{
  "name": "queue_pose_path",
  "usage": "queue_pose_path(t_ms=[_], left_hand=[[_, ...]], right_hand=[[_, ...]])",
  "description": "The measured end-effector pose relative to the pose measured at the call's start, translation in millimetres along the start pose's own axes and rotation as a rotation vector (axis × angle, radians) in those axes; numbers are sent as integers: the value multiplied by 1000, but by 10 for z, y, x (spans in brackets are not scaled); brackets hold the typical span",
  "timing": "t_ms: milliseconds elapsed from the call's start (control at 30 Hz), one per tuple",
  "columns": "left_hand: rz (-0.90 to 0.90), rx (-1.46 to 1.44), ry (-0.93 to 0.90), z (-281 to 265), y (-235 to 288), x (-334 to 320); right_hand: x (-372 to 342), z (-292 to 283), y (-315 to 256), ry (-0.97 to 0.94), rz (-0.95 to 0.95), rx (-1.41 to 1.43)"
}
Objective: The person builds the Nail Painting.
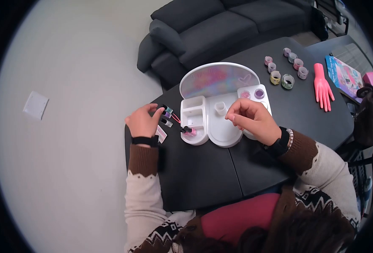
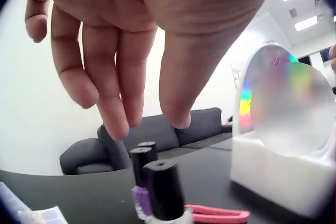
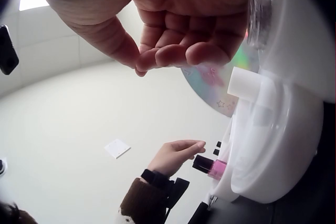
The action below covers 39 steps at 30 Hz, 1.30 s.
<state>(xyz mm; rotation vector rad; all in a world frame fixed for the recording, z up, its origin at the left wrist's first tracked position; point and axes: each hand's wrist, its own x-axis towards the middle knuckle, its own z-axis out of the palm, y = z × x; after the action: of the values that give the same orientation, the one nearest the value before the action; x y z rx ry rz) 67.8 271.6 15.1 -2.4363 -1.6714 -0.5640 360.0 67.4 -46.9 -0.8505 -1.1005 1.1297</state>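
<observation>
My left hand (image 1: 145, 120) hovers over a small group of nail polish bottles, its fingers loosely bent and pointing down. In the left wrist view a gap separates its fingertips from the black caps of a purple bottle (image 2: 140, 198) and a clear bottle (image 2: 165, 190). Pink tweezers (image 2: 218, 214) lie beside them. My right hand (image 1: 254, 120) is above the right part of a white vanity tray (image 1: 225, 138). Its fingers are curled, thumb tip against the index finger, with nothing visible between them. A small white stand (image 1: 220, 108) sits in the tray's middle.
Pink polish bottles (image 1: 189, 131) lie in the tray's left compartment, below an upright iridescent back panel (image 1: 220, 80). A sticker sheet (image 1: 161, 134) lies near my left wrist. Several small jars (image 1: 287, 81), a pink model hand (image 1: 322, 89) and a box (image 1: 344, 78) are farther right.
</observation>
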Motion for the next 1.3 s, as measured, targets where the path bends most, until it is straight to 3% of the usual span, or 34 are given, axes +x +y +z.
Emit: queue_pose_path(t_ms=[167,300,400,433,533,633,900,967,1067,1167,1200,1300], left_hand=[[-84,81,-230,204,-150,215],[-22,12,-81,173,-138,105],[71,-122,57,-259,162,-121],[71,-120,49,-372,275,-209],[288,-448,25,-566,627,-490],[328,-285,-54,-454,732,-712],[433,-84,33,-201,717,-843],[445,-57,49,-191,713,-849],[461,-41,88,-213,701,-833],[395,-40,161,-243,555,-598],[289,-68,84,-275,495,-442],[192,10,87,-35,160,9]], right_hand=[[-3,-7,4,5,19,4],[-11,-7,19,-6,19,17],[-17,7,-19,-7,22,28],[-18,14,-39,-4,28,21],[-18,17,-23,1,29,21],[-2,3,19,3,10,15],[-21,-31,-65,7,-4,-3],[-14,-112,-160,35,-129,-6],[29,-281,-262,175,-166,-29],[65,-427,-292,245,-164,1],[74,-465,-295,270,-156,35],[127,-540,-175,349,-170,7]])
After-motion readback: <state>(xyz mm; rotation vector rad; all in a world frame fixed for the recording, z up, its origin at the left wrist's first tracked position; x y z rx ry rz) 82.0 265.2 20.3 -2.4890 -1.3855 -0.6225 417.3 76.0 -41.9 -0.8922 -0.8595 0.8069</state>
